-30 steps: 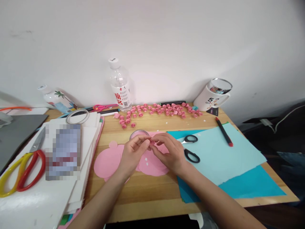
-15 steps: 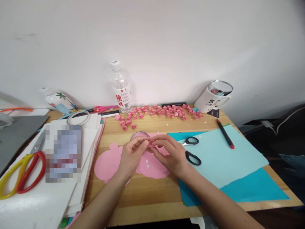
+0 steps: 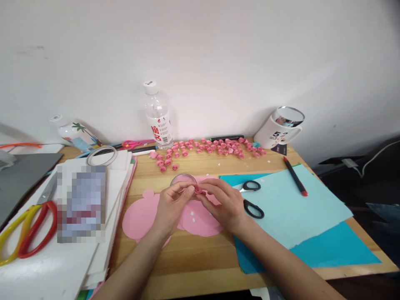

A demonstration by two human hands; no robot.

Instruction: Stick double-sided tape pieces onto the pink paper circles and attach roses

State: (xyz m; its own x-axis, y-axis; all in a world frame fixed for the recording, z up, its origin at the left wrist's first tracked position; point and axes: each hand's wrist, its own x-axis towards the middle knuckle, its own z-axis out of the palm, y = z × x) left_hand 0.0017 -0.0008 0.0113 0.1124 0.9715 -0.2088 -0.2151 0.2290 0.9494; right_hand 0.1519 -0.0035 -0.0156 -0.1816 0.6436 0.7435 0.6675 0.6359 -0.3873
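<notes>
A small rolled pink paper rose (image 3: pixel 198 190) is pinched between the fingertips of my left hand (image 3: pixel 175 204) and my right hand (image 3: pixel 224 204). Both hands are closed on it, just above the pink paper cutouts (image 3: pixel 140 214) that lie on the table. Several tiny white bits (image 3: pixel 192 213) rest on the cutouts. Behind my fingers lies a roll of tape (image 3: pixel 183 176), partly hidden. Many finished pink paper roses (image 3: pixel 220 146) are spread along the back of the table. Close to my right hand, black-handled scissors (image 3: pixel 253 208) lie with their blades mostly covered.
Light blue paper (image 3: pixel 300 208) over darker blue sheets (image 3: pixel 346 250) covers the right, with a red-tipped marker (image 3: pixel 295 175) on it. A mug (image 3: pixel 279 129) and a bottle (image 3: pixel 158 121) stand by the wall. Large red-yellow scissors (image 3: pixel 37 229) lie on white sheets (image 3: pixel 75 266) at left.
The view has shifted very slightly. Both hands stay together, while the right fingers have shifted a little around the rose and its spiral has turned slightly.
</notes>
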